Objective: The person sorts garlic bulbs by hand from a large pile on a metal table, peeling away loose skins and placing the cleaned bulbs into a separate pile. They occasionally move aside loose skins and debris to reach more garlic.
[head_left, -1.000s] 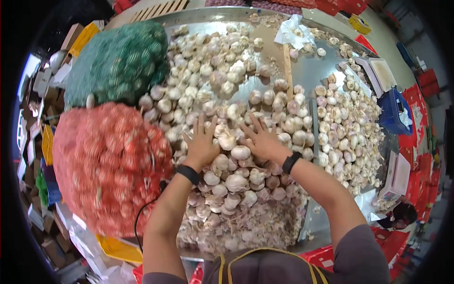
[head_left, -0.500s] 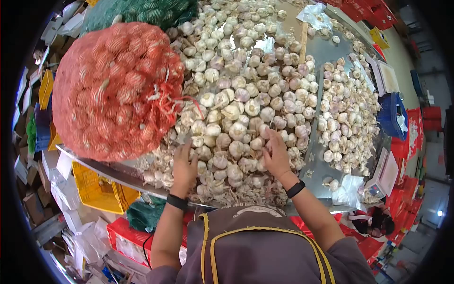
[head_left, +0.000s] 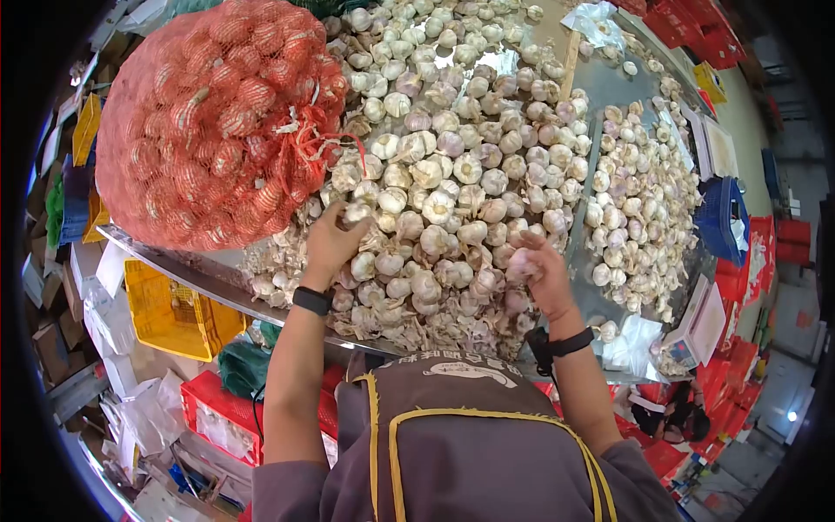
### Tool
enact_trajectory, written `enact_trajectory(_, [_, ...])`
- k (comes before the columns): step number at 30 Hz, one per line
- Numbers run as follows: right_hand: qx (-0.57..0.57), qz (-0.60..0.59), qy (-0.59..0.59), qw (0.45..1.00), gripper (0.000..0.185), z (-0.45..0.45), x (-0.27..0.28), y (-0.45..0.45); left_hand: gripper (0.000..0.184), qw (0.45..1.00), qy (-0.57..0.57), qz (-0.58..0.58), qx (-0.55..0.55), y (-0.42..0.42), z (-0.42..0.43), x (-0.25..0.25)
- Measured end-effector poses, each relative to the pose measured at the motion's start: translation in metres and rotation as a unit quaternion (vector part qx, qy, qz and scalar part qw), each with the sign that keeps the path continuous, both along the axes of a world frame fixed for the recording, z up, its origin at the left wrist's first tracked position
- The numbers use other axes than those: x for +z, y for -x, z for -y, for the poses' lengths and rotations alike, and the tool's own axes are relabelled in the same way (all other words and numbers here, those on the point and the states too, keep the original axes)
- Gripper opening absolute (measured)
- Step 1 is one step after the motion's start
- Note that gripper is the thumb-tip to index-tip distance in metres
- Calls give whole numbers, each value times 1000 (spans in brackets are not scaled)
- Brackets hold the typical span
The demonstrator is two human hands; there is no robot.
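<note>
Many loose garlic bulbs (head_left: 435, 204) are spread over a metal table (head_left: 574, 300). At the left of the pile, my left hand (head_left: 335, 244) has its fingers curved round a garlic bulb (head_left: 357, 211). My right hand (head_left: 548, 274) is at the pile's right side, its fingers closed on a pinkish garlic bulb (head_left: 522, 265). Between my hands lie more bulbs, with loose skins along the near edge. A red net sack (head_left: 217, 122) full of bulbs stands to the left of my left hand.
A metal divider (head_left: 593, 157) separates a second garlic heap (head_left: 639, 200) on the right. Beyond it are a blue basket (head_left: 720, 217) and a scale (head_left: 700, 326). A yellow crate (head_left: 174, 309) is below the table's left edge. A person (head_left: 683, 413) is at the lower right.
Both hands first drew back toward me from the pile's middle. They have since moved apart, and each now has its fingers round a bulb. The view has tilted down.
</note>
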State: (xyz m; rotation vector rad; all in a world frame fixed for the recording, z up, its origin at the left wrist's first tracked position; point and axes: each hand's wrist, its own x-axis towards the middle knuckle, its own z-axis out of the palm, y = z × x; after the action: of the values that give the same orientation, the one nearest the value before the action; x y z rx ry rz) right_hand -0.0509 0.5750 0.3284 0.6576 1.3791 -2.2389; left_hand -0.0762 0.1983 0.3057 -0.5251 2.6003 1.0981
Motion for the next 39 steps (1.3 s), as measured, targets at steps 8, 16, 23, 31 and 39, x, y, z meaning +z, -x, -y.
enact_trajectory(8, [109, -20, 133, 985, 44, 33, 23, 41, 45, 694, -686, -84, 202, -32, 32, 58])
enact_trajectory(16, [57, 99, 287, 951, 34, 59, 8, 44, 35, 997, 45, -52, -27, -61, 7, 25])
enact_trajectory(23, [315, -156, -242, 905, 48, 75, -2, 36, 46, 978, 156, 18, -139, -62, -10, 3])
enact_trajectory(31, [520, -221, -612, 554, 61, 145, -4, 42, 43, 841, -529, -5, 112, -107, 21, 33])
enact_trajectory(39, [313, 28, 34, 949, 42, 103, 5, 24, 38, 771, -603, -62, 196, -122, -26, 44])
